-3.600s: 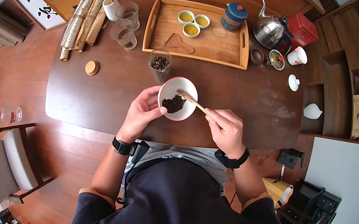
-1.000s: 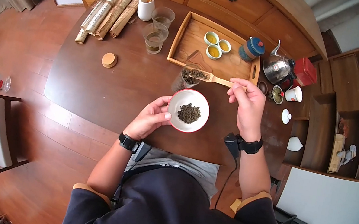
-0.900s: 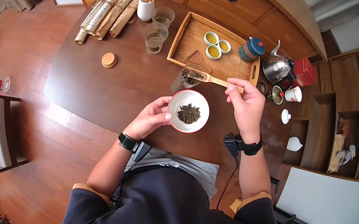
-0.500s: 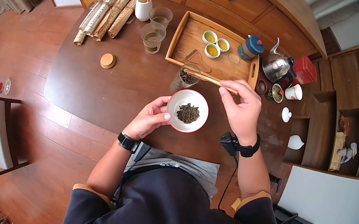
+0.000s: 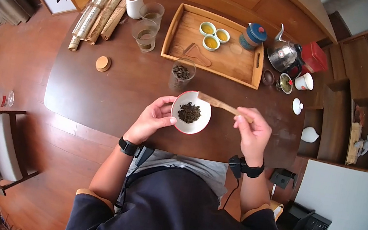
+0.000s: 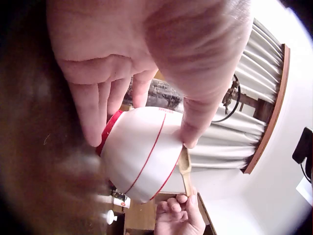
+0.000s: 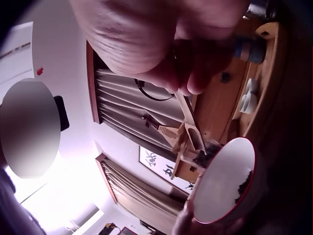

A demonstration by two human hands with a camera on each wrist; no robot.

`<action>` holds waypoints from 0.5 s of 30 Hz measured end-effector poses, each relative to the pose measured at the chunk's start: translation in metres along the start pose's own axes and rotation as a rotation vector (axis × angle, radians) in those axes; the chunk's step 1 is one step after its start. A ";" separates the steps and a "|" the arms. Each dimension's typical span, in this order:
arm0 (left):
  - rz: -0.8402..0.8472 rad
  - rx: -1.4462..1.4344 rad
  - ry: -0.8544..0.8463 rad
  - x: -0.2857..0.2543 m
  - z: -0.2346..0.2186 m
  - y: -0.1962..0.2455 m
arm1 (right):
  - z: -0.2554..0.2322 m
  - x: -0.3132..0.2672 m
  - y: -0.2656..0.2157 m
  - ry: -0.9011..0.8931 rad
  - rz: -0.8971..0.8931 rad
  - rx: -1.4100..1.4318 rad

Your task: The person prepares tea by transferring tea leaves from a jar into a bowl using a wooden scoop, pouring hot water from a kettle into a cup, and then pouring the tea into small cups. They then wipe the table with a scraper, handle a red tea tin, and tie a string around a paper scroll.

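Note:
My left hand (image 5: 149,118) grips a white bowl (image 5: 201,123) with a red rim, thumb on the near side and fingers round the far side. Dark tea leaves (image 5: 189,112) lie in the bowl's bottom. Between thumb and fingers my right hand (image 5: 254,135) pinches a wooden tea scoop (image 5: 219,104), its tip over the bowl's far right rim. The right wrist view shows the scoop's hollow (image 7: 194,137) tilted down toward the bowl, with no leaves visible in it. Just behind the bowl stands a glass jar (image 5: 181,78) of tea leaves without a lid.
A wooden tray (image 5: 210,71) bears three tea-filled cups (image 5: 211,43), a blue canister (image 5: 253,36) and a brown flat piece (image 5: 197,54). To its right stand a steel kettle (image 5: 284,54) and a lidded bowl (image 5: 285,83). Glasses (image 5: 144,36), scrolls (image 5: 95,14) and a wooden lid (image 5: 103,63) lie left.
The scoop, in the jar's mouth with leaves on it about a second ago, has come out and toward me, over the bowl's rim. The left hand keeps holding the bowl.

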State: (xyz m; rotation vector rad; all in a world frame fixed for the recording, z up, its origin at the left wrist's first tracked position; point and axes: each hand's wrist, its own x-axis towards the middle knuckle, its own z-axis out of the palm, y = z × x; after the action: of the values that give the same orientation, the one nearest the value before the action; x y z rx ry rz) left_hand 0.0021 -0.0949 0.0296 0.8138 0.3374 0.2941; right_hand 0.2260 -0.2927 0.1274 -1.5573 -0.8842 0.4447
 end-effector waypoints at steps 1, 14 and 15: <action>-0.007 0.029 0.001 0.000 0.005 0.003 | -0.001 -0.004 -0.003 -0.030 -0.001 -0.101; 0.006 0.093 0.045 -0.002 0.025 0.014 | -0.008 -0.017 0.021 -0.238 -0.167 -0.237; 0.009 0.093 0.044 -0.002 0.025 0.014 | -0.009 -0.018 0.020 -0.231 -0.156 -0.223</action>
State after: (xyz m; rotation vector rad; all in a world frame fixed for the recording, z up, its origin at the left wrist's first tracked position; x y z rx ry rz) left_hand 0.0083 -0.1027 0.0569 0.9017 0.3907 0.3072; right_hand 0.2268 -0.3115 0.1065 -1.6446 -1.2601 0.4302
